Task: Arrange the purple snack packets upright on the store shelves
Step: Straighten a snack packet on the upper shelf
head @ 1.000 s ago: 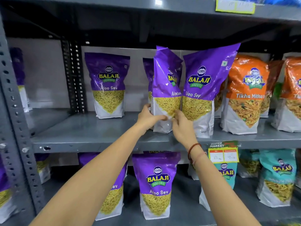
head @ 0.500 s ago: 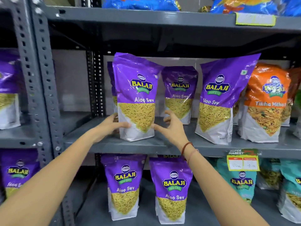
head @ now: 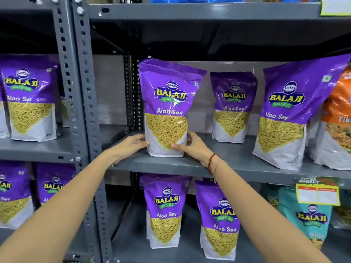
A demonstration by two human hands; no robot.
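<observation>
Purple snack packet (head: pixel 167 109) labelled Aloo Sev stands upright near the left end of the grey metal middle shelf (head: pixel 237 164), close to its front edge, top corner slightly creased. Left hand (head: pixel 131 145) presses flat against its lower left side and right hand (head: pixel 191 147) cups the lower right corner, thumb across the white base — both grasping the packet between them. A red thread bracelet (head: pixel 212 163) circles the right wrist.

Behind and to the right, a second purple packet (head: pixel 232 107) stands farther back; a third (head: pixel 288 114) leans rightward at the front, touching an orange packet (head: pixel 338 118) at the frame edge. Below, two more purple packets (head: pixel 166 211) (head: pixel 220 223) stand side by side, with a teal packet (head: pixel 307 219) to their right under a yellow price tag (head: pixel 318 194).

Perforated grey uprights (head: pixel 83 103) divide this bay from the neighbouring one — more purple packets (head: pixel 28 99) stand there on two levels. A pale wall shows behind the shelving.
</observation>
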